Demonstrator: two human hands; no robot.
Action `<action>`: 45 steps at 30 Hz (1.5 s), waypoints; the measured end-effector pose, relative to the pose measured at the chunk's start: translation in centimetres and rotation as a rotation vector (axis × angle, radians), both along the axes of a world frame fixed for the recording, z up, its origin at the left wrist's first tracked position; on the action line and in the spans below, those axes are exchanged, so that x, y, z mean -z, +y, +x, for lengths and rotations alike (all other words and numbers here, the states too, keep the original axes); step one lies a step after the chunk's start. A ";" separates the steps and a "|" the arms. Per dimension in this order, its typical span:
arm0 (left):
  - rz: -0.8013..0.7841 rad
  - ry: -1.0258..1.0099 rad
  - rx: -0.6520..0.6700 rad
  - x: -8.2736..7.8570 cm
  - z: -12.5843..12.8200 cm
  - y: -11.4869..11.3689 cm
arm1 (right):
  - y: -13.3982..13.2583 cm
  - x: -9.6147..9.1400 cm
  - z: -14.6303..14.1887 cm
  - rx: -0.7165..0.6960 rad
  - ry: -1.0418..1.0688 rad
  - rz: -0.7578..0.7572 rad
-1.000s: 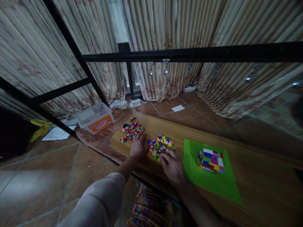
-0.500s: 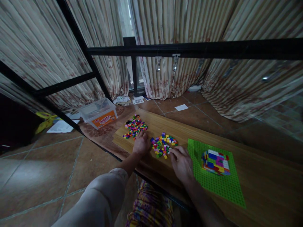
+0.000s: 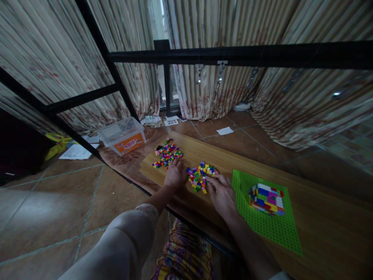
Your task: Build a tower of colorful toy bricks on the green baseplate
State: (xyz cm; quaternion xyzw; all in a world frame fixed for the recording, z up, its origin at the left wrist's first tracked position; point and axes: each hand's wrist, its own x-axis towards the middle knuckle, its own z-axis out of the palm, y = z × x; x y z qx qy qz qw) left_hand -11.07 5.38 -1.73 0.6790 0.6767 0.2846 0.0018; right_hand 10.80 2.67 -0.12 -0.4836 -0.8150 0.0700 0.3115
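My left hand (image 3: 175, 175) rests on the wooden board, its fingers lying at the near edge of a pile of small coloured building bricks (image 3: 169, 152). My right hand (image 3: 223, 194) is at the right edge of a second, looser brick pile (image 3: 198, 175). Its thumb and fingertips come together there among the bricks; what they hold, if anything, is too small to make out. To the right of this hand lies a green baseplate (image 3: 262, 229), bearing a block built of many-coloured bricks (image 3: 266, 199).
The wooden board (image 3: 326, 217) lies on a brown cloth (image 3: 116, 165). A clear plastic box with an orange label (image 3: 129, 144) stands at the far left. Black metal bars (image 3: 233, 56) cross in front of the curtains (image 3: 215, 89). Paper (image 3: 225, 131) lies on the tiled floor.
My right hand has moved slightly left and up, further into the nearer bricks of the right pile. My left hand stays beside the left pile. The view has shifted a little.
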 end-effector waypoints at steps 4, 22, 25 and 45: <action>0.006 0.030 -0.013 -0.1 0.1 0.0 | 0.2 0.1 -0.4 0.002 -0.022 -0.016; 0.033 0.030 0.004 0.1 -0.1 0.2 | 0.6 -0.1 -0.3 -0.113 -0.031 -0.080; 0.036 0.034 0.004 0.1 -0.1 0.2 | 0.8 -0.2 -0.2 -0.110 -0.058 -0.085; 0.061 0.050 0.028 0.0 -0.9 0.5 | -2.6 -2.9 -0.2 0.034 0.339 -0.197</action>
